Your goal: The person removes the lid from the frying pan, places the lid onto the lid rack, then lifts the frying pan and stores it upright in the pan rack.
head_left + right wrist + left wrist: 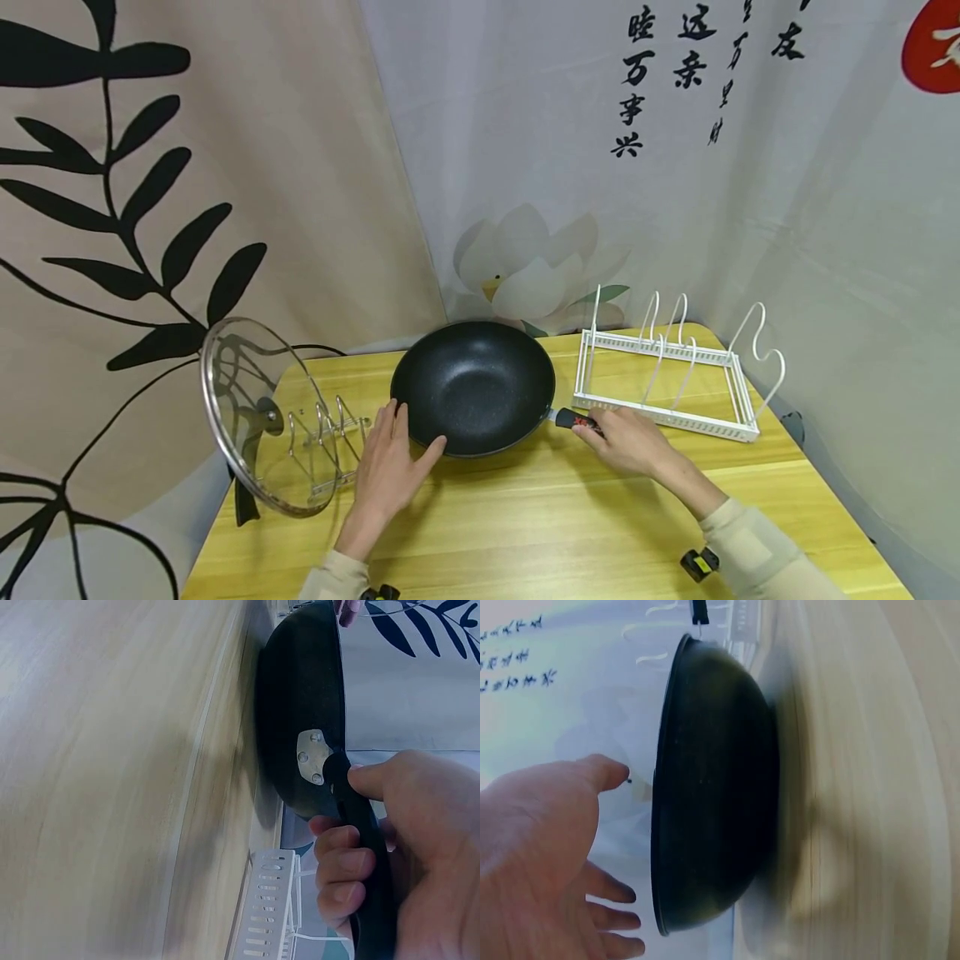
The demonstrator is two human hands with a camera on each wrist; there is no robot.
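Note:
A black wok (472, 387) sits at the middle of the wooden table, its dark inside facing up. My right hand (626, 442) grips the wok's black handle (367, 855); in the right wrist view the fingers curl round it, with the thumb near the riveted metal bracket (310, 757). At the near left rim, my left hand (390, 467) is spread with its fingers extended. The left wrist view shows that hand (547, 832) beside the rim, thumb and fingers apart and nothing between them.
On the left a clear glass lid (270, 417) with a metal rim stands on edge by a wire rack (337, 450). To the right is a white rack (667, 412) with upright loops, close to the right hand. Printed curtains (510, 125) hang behind the table (517, 533).

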